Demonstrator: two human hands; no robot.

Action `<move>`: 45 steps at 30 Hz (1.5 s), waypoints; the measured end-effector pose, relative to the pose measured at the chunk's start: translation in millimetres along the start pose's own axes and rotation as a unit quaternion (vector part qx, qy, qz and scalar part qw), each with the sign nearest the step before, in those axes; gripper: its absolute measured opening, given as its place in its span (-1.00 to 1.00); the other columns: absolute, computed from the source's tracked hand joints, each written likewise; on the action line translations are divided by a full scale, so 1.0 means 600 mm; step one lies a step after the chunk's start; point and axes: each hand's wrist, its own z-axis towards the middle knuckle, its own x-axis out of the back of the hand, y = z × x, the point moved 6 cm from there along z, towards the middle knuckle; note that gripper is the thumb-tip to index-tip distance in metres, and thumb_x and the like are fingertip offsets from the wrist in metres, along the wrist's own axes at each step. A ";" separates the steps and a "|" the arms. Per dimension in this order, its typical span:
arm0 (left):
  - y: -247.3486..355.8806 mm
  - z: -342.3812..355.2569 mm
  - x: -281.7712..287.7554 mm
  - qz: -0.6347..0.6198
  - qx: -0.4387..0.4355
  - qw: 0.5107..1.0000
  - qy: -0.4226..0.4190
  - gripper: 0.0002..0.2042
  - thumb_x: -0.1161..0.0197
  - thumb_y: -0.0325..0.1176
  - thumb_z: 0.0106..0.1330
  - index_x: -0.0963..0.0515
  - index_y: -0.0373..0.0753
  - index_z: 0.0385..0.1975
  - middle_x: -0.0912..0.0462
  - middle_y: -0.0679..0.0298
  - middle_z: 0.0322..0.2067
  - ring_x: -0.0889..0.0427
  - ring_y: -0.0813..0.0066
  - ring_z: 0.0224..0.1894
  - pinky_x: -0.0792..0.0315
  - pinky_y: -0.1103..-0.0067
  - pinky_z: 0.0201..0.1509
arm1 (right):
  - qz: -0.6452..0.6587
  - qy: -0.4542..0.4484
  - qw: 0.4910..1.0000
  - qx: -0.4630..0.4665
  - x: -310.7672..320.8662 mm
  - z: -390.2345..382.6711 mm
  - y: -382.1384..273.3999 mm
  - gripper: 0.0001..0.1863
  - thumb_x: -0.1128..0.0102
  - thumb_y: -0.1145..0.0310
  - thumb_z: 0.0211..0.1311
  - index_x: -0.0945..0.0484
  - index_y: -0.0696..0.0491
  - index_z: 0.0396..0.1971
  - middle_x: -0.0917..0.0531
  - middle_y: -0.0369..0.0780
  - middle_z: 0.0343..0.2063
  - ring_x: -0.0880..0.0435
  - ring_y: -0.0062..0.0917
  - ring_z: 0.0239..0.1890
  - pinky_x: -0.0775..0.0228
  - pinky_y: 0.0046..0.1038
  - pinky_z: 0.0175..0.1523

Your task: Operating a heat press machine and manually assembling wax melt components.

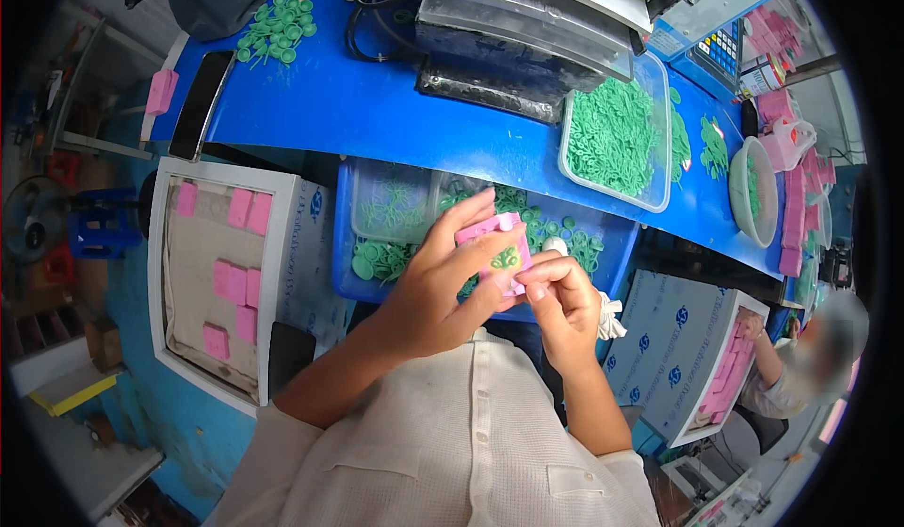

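Note:
My left hand (419, 287) is closed around a small pink mold block (521, 247), its fingers along the far side and its thumb at the near edge. In the block's face sits a small green looped piece (506, 259) on a yellowish patch. My right hand (563, 312) pinches the block's lower right edge between thumb and fingertips. Whether a small thing is also in that pinch is hidden. Under both hands a blue tray (345, 263) holds loose green plastic parts (377, 263).
On the blue table (311, 103) stand a dark metal machine (527, 47), a clear bin (568, 164) of green parts and a phone (204, 103). White-framed boxes with pink blocks (231, 282) flank me. A white bowl (739, 207) stands right. Another person's hand (750, 325) is at the right box.

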 end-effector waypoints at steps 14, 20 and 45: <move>-0.002 0.002 0.006 0.076 0.016 0.987 -0.143 -0.25 -0.48 -0.01 -0.09 -0.44 -0.19 0.15 -0.44 0.10 -0.33 -0.44 0.23 -0.26 -0.40 0.41 -0.14 | 0.002 -0.076 0.996 -0.049 -0.008 0.006 -0.033 -0.79 -0.05 0.71 0.19 -0.42 0.23 -0.17 -0.49 -0.17 -0.14 -0.53 -0.61 -0.14 -0.44 -0.56 -0.05; -0.004 -0.006 0.007 0.108 -0.010 0.990 -0.086 -0.37 -0.47 -0.09 -0.07 -0.49 -0.19 0.04 -0.45 0.17 -0.57 -0.50 0.24 -0.51 -0.43 0.39 -0.33 | -0.273 -0.067 0.960 0.000 -0.012 0.009 -0.045 -0.74 -0.25 0.59 0.14 -0.43 0.19 -0.19 -0.57 -0.11 -0.21 -0.61 -0.47 -0.20 -0.48 -0.44 -0.17; -0.042 -0.025 0.001 -0.413 0.235 0.880 -0.015 -0.06 -0.43 -0.44 0.07 0.12 -0.47 0.35 -0.56 0.12 -0.19 -0.57 0.42 -0.09 -0.45 0.53 -0.02 | -0.074 -0.076 0.984 -0.147 -0.013 0.009 -0.001 -0.88 -0.12 0.43 0.33 -0.49 0.19 -0.30 -0.61 -0.21 -0.22 -0.54 -0.62 -0.15 -0.38 -0.55 -0.04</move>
